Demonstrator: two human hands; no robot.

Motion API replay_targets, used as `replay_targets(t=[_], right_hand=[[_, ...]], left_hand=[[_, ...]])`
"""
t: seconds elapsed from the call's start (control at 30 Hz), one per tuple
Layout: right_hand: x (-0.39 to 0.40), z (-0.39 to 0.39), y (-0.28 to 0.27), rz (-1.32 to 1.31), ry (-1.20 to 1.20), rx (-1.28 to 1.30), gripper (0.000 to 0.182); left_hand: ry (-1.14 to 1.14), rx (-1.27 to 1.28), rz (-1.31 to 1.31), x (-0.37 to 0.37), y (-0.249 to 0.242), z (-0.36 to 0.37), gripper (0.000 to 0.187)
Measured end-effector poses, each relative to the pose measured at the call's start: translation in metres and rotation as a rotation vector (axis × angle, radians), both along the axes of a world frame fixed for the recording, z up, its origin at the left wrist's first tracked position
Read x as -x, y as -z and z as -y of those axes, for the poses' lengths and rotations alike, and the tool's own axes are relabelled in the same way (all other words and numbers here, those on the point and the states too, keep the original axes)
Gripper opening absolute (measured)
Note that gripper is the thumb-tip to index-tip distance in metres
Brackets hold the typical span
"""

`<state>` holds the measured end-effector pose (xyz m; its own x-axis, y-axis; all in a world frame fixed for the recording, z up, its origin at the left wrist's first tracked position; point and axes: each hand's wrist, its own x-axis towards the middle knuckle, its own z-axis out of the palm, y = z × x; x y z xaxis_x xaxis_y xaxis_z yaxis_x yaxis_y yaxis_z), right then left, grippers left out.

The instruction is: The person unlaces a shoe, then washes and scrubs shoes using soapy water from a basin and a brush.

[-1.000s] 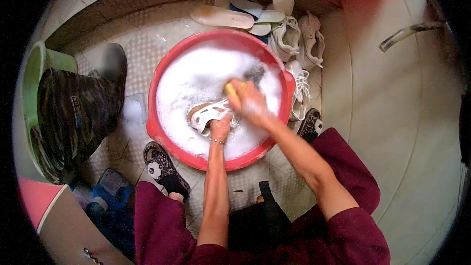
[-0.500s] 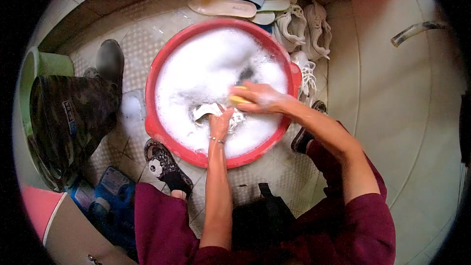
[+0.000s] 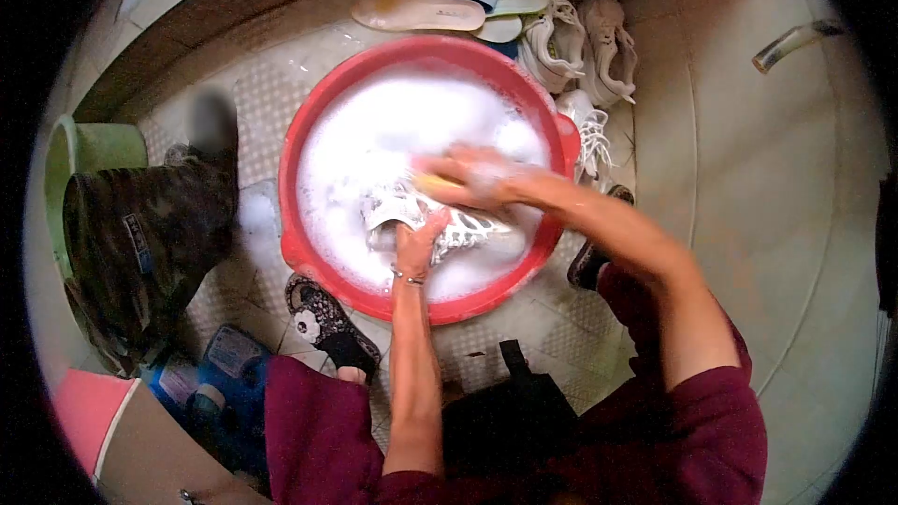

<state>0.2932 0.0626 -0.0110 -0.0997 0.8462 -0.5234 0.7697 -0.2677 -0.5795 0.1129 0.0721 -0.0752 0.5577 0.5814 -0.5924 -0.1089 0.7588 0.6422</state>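
Observation:
A red basin (image 3: 292, 168) full of white suds (image 3: 374, 122) stands on the floor in front of me. In it, a white sneaker (image 3: 479, 230) lies on its side, partly out of the foam, with its toe to the right. My left hand (image 3: 418, 241) grips the sneaker by its opening, fingers partly hidden inside it. Just above the shoe's upper side, my right hand (image 3: 477, 175) is closed around a small yellow scrubber (image 3: 432, 184), blurred by motion. Foam clings to that hand's back.
Insoles (image 3: 418, 11) and white shoes (image 3: 552, 47) lie behind the basin, with a laced shoe (image 3: 589, 136) at its right edge. Camouflage cloth (image 3: 112, 243) hangs over a green bucket (image 3: 108, 145) at left. Blue containers (image 3: 224, 365) stand at lower left.
The sneaker has come up out of the suds, showing its laces and toe. My right hand has moved slightly left with the yellow scrubber, closer over the shoe.

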Motion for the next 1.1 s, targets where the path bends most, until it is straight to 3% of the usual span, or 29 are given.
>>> replay_targets(t=[0.07,0.13,0.2,0.3,0.4,0.47,0.57,0.6,0.67,0.8,0.87,0.9,1.0,1.07,1.1], right_hand=[[0.009,-0.022,-0.014,-0.135,0.131,0.075,0.051],[0.004,0.003,0.007,-0.276,0.157,-0.051,0.052],[-0.003,0.030,-0.006,-0.395,0.180,-0.173,0.052],[-0.001,0.053,-0.080,-0.470,0.189,-0.216,0.051],[0.003,0.066,-0.089,-0.535,0.352,-0.062,0.050],[0.015,0.083,-0.085,-0.568,0.413,-0.165,0.050],[0.047,0.111,-0.105,-0.255,0.383,0.002,0.054],[0.061,0.125,-0.089,-0.222,0.407,-0.050,0.054],[0.076,0.149,-0.079,-0.116,0.529,-0.166,0.057],[0.076,0.179,-0.099,-0.162,0.545,-0.226,0.055],[0.078,0.186,-0.111,-0.107,0.334,-0.189,0.056],[0.081,0.187,-0.110,-0.058,0.292,-0.305,0.056],[0.088,0.169,-0.109,0.049,0.235,-0.236,0.054],[0.093,0.132,-0.070,0.049,0.315,-0.467,0.052],[0.087,0.104,-0.060,0.048,0.287,-0.388,0.051]], left_hand=[[-0.048,-0.052,-0.009,-0.004,-0.015,-0.005,0.023],[0.131,-0.051,-0.241,0.007,-0.024,-0.013,0.024],[0.099,-0.099,0.027,0.009,-0.049,-0.023,0.025],[0.097,-0.162,0.019,0.006,-0.088,-0.013,0.022],[0.176,-0.261,-0.031,0.008,-0.117,-0.003,0.017],[0.125,-0.269,-0.043,0.013,-0.122,0.004,0.016],[0.184,-0.357,-0.205,0.032,-0.117,0.022,0.014],[0.210,-0.465,-0.289,0.041,-0.105,0.028,0.014],[0.147,-0.430,-0.228,0.054,-0.098,0.041,0.015],[0.156,-0.466,-0.357,0.057,-0.099,0.051,0.020],[0.111,-0.333,-0.292,0.054,-0.121,0.061,0.025],[0.175,-0.298,-0.324,0.060,-0.120,0.062,0.028],[0.195,-0.357,-0.315,0.063,-0.099,0.060,0.028],[0.230,-0.380,-0.349,0.056,-0.101,0.055,0.025],[0.236,-0.316,-0.356,0.055,-0.112,0.056,0.023]])
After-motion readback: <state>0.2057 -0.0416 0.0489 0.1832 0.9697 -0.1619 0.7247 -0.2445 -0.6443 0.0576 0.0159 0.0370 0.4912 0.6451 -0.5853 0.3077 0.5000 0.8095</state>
